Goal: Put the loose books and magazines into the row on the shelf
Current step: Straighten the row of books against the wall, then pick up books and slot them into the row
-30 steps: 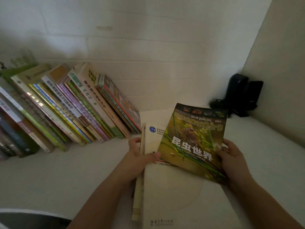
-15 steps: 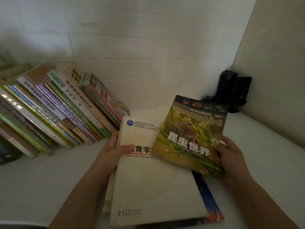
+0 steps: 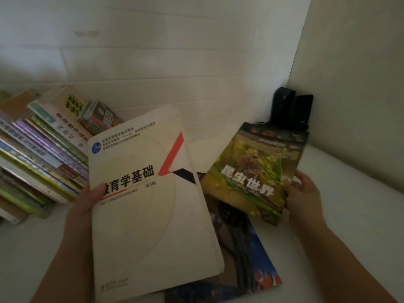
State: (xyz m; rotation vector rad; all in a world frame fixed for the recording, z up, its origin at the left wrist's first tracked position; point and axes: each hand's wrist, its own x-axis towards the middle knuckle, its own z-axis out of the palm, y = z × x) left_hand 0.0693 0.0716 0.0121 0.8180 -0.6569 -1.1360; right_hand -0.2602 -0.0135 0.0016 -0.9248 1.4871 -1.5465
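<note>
Landmark = cream textbook (image 3: 150, 206), large, cover up, centre of view.

Left hand (image 3: 87, 204) grips the cream textbook at its left edge, thumb curled over the cover beside the black title characters, fingers hidden under the book. The book sits tilted, top edge pointing up and away toward the wall, its top left corner overlapping the near end of the book row.

Right hand (image 3: 302, 193), right of the textbook, grips the green insect book (image 3: 255, 169) at its lower right edge, thumb on the cover, fingers behind it. That book is clear of the textbook, a gap between them, cover up, tilted with its top edge toward the back corner.

Under the textbook's lower right side: a dark magazine (image 3: 247, 259) with a blue cover and an orange fish at its near corner, lying flat on the white shelf (image 3: 349, 215). The insect book's lower edge hangs above its far end; can't tell if they touch.

Left of the textbook: book row (image 3: 43, 154), spines facing out, all leaning over to the left, not upright.

Right of and beyond the textbook, in the back corner against the wall: two black speakers (image 3: 290, 110), upright, side by side, just behind the insect book's top edge.
</note>
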